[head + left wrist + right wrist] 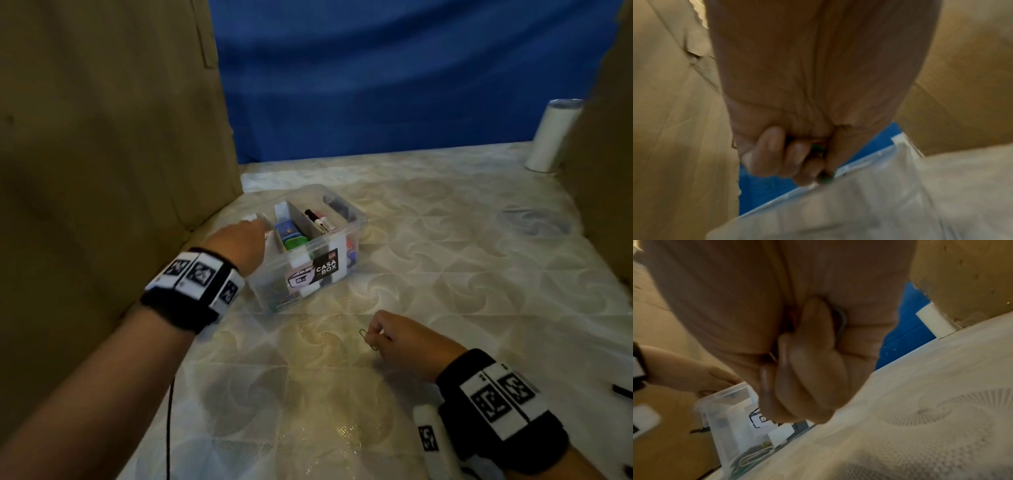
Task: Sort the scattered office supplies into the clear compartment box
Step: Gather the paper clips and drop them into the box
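Nearest to the head camera is the right hand (399,337), low over the table (445,246), with its fingers curled and a paper clip (369,339) pinched between them. Beyond it and to the left stands the clear box (337,240), well apart from this hand. Inside, dividers separate markers (320,221), a blue and green item (289,234) and more clips at the near left corner. The left hand (239,240) is over the left end of the box, just beside the cardboard wall (102,154); a white cup (555,135) stands far right.

From the left wrist camera, the left hand (797,146) has its fingers curled tightly round something small, dark and green; the picture is too blurred to tell what it is. The box rim (859,167) lies just under the fingertips.

From the right wrist camera, the right hand (807,369) is closed, and the wire of the paper clip (841,324) shows between the fingers. The box (725,410) is to the left, with clips (754,456) at its bottom.
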Motion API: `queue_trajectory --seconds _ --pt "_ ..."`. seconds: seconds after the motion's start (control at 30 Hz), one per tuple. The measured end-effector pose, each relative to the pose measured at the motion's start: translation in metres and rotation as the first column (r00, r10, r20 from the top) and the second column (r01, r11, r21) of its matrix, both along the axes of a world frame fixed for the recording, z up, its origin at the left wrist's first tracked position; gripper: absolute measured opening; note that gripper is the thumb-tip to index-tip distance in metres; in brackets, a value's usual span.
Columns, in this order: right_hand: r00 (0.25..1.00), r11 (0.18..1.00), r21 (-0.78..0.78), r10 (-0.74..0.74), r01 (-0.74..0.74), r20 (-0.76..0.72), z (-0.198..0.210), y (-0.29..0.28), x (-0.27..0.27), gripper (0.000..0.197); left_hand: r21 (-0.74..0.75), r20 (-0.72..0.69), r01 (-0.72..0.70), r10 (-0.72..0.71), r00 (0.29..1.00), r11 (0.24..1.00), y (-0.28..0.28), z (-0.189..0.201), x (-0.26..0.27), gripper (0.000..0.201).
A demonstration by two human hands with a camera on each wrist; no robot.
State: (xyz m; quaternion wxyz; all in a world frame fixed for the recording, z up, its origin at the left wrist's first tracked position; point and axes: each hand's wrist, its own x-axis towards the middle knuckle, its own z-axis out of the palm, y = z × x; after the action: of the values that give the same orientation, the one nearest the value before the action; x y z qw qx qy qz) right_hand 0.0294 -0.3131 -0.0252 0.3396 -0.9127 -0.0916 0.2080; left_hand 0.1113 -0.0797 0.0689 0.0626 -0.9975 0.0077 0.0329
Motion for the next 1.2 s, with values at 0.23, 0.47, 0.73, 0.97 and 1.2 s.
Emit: queue_trajectory --seconds 0.23,0.47,0.73,0.97,1.2 --pt "1.000 1.000 0.006 -0.028 0.028 -0.007 0.001 -0.010 -0.007 0.013 0.167 -0.233 0.082 -0.042 0.972 0.983 0.008 -0.001 0.028 0.032" --pt "0.999 0.999 0.018 -0.029 0.030 -0.042 -0.004 -0.005 -0.007 0.014 -0.280 0.006 0.170 -0.176 0.984 0.945 0.030 0.003 0.019 0.026" --pt "0.922 0.984 0.042 0.149 -0.175 0.358 0.070 0.076 0.046 0.008 -0.584 0.066 -0.070 0.133 0.989 0.809 0.060 -0.055 0.001 0.056" --pt "0.871 0.972 0.161 0.071 -0.168 0.486 0.092 0.179 0.112 0.013 -0.762 0.098 0.001 0.113 0.989 0.648 0.059 -0.067 0.000 0.060" --pt "0.914 0.970 -0.188 0.214 -0.156 0.344 0.067 0.188 0.124 0.030 -0.793 0.110 0.023 0.104 0.988 0.609 0.059 -0.069 0.001 0.055"
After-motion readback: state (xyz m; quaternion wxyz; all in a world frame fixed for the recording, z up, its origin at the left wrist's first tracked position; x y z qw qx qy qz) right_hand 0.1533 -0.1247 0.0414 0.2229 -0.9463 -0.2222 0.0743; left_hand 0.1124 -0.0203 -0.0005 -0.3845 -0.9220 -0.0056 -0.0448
